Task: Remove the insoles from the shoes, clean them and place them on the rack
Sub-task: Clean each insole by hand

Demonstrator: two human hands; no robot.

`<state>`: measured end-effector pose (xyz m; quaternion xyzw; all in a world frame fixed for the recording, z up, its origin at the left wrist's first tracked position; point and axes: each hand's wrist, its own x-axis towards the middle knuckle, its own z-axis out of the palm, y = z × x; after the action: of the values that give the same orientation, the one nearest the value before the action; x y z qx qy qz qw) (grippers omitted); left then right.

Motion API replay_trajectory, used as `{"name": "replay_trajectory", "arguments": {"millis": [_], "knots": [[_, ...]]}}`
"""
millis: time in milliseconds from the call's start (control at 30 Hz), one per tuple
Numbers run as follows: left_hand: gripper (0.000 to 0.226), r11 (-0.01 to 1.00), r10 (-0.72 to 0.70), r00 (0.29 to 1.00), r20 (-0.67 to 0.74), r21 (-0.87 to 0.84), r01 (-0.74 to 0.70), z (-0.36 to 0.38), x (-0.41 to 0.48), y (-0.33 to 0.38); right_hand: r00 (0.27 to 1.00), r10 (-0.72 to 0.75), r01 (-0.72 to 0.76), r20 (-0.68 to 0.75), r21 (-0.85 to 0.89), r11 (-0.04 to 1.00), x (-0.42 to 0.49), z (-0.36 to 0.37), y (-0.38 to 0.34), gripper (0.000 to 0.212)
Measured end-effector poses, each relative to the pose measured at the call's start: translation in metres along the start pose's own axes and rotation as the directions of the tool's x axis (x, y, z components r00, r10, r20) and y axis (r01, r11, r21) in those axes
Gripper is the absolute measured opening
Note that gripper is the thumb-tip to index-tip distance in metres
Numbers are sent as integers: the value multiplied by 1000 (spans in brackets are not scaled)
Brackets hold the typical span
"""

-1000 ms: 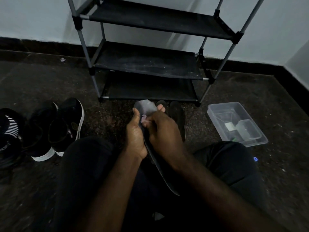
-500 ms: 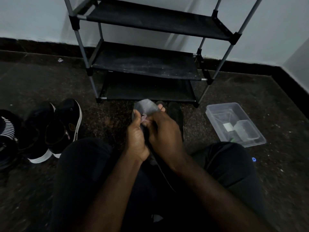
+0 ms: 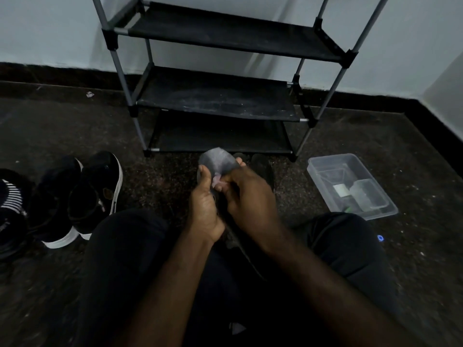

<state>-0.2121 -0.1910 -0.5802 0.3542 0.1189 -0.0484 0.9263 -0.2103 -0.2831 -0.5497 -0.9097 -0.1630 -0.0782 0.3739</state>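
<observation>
A grey insole (image 3: 217, 160) stands on edge over my lap, its rounded end sticking up above both hands. My left hand (image 3: 204, 205) grips it from the left with the thumb raised along its face. My right hand (image 3: 246, 196) closes on it from the right and pinches a small pale pink scrap (image 3: 217, 181) against the insole. The insole's lower part (image 3: 246, 256) runs down between my knees, mostly hidden. A black three-shelf rack (image 3: 215, 96) stands just beyond. Two black shoes with white soles (image 3: 82, 196) sit on the floor to the left.
A clear plastic box (image 3: 350, 186) holding small items lies on the floor at right. Another dark shoe (image 3: 261, 169) shows just past my right hand. A striped black shoe (image 3: 10, 204) lies at the far left edge. White walls meet in a corner at right.
The hands and insole stay almost in place; the insole's lower part has turned edge-on and looks thinner. The view has shifted slightly.
</observation>
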Motion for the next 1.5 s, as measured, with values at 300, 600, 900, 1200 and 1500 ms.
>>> {"name": "replay_trajectory", "arguments": {"millis": [300, 600, 900, 1200, 1500], "knots": [[74, 999, 28, 1000, -4, -27, -28, 0, -1, 0, 995, 71, -70, -68, 10, 997, 12, 7, 2, 21], [59, 999, 21, 1000, -15, -49, -22, 2, -1, -3, 989, 81, -86, -123, -34, 996, 29, 1, 14, 22], [66, 1000, 2, 1000, -10, -29, -3, -5, 0, 4, 999, -16, 19, -36, 79, 997, -5, 19, -2, 22], [54, 999, 6, 1000, 6, -50, -6, 2, -2, -3, 975, 114, -110, -193, 30, 993, 27, 4, 11, 19], [63, 998, 17, 998, 64, -53, -14, 1, -2, -2, 984, 88, -101, -157, -80, 992, 20, -4, 9, 25]]}}
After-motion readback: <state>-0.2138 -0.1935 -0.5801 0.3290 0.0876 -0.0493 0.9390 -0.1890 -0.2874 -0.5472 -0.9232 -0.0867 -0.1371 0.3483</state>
